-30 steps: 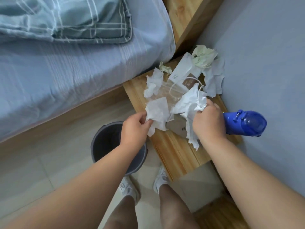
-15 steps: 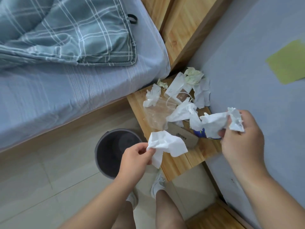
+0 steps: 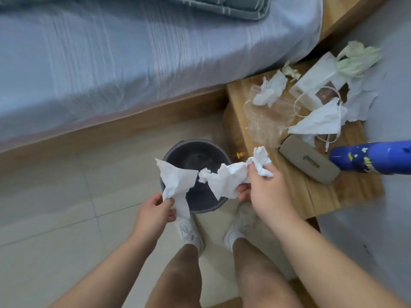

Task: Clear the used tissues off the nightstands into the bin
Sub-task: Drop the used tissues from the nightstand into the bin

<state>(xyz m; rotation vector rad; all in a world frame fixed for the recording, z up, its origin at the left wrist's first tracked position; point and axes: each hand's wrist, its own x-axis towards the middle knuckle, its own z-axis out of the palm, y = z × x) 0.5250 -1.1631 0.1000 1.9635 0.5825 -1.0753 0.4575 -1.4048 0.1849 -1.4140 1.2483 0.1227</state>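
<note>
My left hand (image 3: 155, 211) pinches a white crumpled tissue (image 3: 175, 181) over the near rim of the dark grey bin (image 3: 195, 156). My right hand (image 3: 264, 190) grips another crumpled white tissue (image 3: 226, 178), which hangs over the bin's right side. The bin stands on the floor beside the wooden nightstand (image 3: 311, 196). On the nightstand lie more used tissues: one (image 3: 270, 88) near its far left, one (image 3: 320, 121) in the middle, a torn one (image 3: 362, 96) at the right and a yellowish wad (image 3: 355, 58) at the back.
The nightstand also holds a clear plastic bag (image 3: 264, 121), a white box (image 3: 315, 83), a white cable (image 3: 329, 138), a beige case (image 3: 309, 162) and a blue bottle (image 3: 373, 158). A bed (image 3: 133, 52) runs along the left. My feet (image 3: 189, 232) stand just before the bin.
Both hands have carried their tissues from the nightstand down and left until they hang over the bin. The view has tilted down toward the floor.
</note>
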